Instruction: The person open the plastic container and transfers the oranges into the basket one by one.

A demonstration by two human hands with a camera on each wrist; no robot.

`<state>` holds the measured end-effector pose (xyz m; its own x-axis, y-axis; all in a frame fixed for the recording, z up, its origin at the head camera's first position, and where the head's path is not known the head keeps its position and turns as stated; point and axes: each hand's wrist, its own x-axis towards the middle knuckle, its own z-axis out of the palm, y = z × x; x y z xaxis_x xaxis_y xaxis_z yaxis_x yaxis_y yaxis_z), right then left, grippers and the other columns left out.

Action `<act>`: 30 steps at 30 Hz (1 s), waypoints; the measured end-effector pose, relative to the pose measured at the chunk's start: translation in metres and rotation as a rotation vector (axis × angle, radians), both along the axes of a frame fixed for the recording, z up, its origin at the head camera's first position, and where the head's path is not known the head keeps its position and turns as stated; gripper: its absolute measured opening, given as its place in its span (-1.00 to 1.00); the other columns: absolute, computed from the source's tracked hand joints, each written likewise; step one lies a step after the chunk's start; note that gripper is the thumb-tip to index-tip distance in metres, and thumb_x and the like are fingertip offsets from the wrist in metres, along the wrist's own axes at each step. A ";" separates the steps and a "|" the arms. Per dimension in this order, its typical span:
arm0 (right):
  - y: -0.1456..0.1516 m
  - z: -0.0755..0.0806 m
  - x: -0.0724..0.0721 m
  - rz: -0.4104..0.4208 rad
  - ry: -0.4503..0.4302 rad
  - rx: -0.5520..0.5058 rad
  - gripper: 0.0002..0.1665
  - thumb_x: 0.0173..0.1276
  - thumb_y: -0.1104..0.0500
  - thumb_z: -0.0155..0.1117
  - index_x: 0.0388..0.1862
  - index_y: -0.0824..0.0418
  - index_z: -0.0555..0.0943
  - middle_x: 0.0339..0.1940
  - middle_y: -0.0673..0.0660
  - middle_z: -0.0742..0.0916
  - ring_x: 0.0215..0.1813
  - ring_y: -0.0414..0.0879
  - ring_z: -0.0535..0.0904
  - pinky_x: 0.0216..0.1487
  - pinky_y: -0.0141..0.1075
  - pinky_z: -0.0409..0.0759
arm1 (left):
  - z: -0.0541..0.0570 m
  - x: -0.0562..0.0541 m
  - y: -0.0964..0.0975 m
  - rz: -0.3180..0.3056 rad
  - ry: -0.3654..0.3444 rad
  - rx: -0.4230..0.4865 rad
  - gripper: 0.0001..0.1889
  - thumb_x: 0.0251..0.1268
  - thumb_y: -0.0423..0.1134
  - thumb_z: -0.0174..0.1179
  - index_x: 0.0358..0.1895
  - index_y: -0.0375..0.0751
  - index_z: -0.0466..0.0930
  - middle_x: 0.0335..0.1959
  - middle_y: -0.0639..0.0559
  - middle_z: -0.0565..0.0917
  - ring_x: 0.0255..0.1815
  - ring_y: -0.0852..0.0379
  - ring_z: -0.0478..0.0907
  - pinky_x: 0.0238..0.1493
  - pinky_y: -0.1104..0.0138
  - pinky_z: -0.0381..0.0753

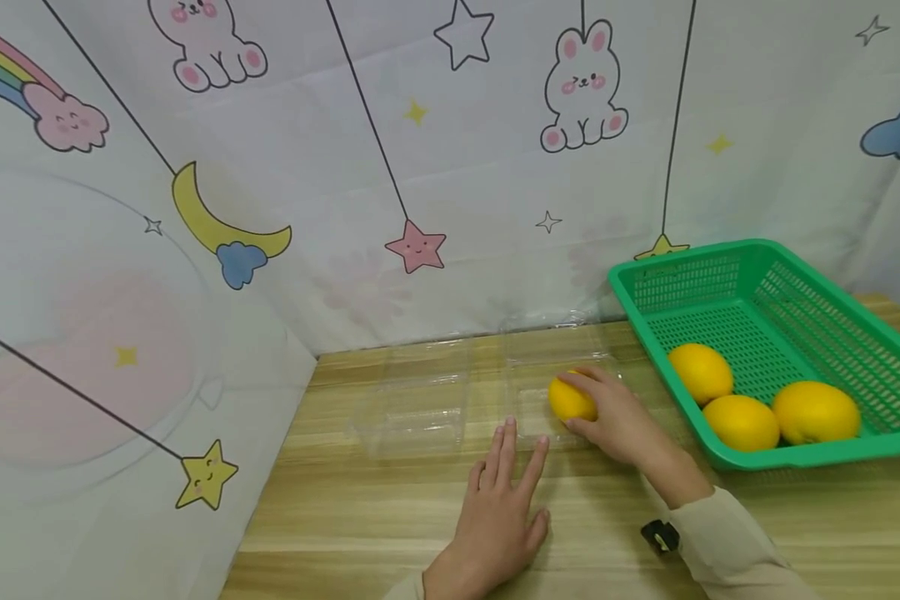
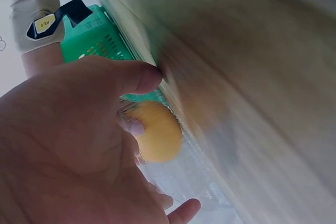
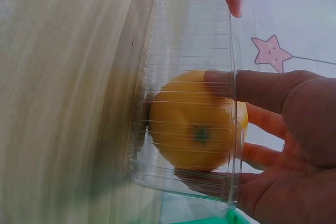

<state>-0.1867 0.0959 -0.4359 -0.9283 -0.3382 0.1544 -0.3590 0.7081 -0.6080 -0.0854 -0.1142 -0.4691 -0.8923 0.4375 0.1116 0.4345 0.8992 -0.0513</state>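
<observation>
My right hand (image 1: pixel 618 417) grips an orange (image 1: pixel 570 398) inside a clear plastic clamshell box (image 1: pixel 528 408) whose lid stands open toward the back. Through the box's ribbed wall in the right wrist view, the orange (image 3: pixel 191 124) shows its green stem end, with thumb and fingers around it. My left hand (image 1: pixel 495 517) has its fingers stretched out at the front edge of that box; whether the fingertips touch it I cannot tell. In the left wrist view the left hand (image 2: pixel 79 145) holds nothing.
Left of it stands a second clear clamshell box (image 1: pixel 423 417), lid raised. A green plastic basket (image 1: pixel 798 457) at the right holds three oranges (image 1: pixel 741 423). Behind the wooden table (image 1: pixel 360 533) hangs a printed white cloth (image 1: pixel 480 183).
</observation>
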 end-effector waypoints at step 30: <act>0.022 0.034 0.019 -0.032 0.219 -0.168 -0.25 0.34 0.24 0.53 0.50 0.18 0.53 0.54 0.33 0.49 0.37 0.39 0.56 0.22 0.31 0.61 | 0.004 0.001 0.001 0.023 -0.050 0.055 -0.06 0.51 0.11 0.23 0.78 0.11 -0.11 0.77 -0.30 -0.16 0.75 -0.18 -0.02 0.40 -0.12 0.47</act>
<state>-0.1680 0.1180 -0.4018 -0.8765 -0.2615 0.4041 -0.4738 0.6172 -0.6282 -0.0849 -0.1134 -0.4649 -0.9069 0.4114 0.0905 0.4147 0.9098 0.0198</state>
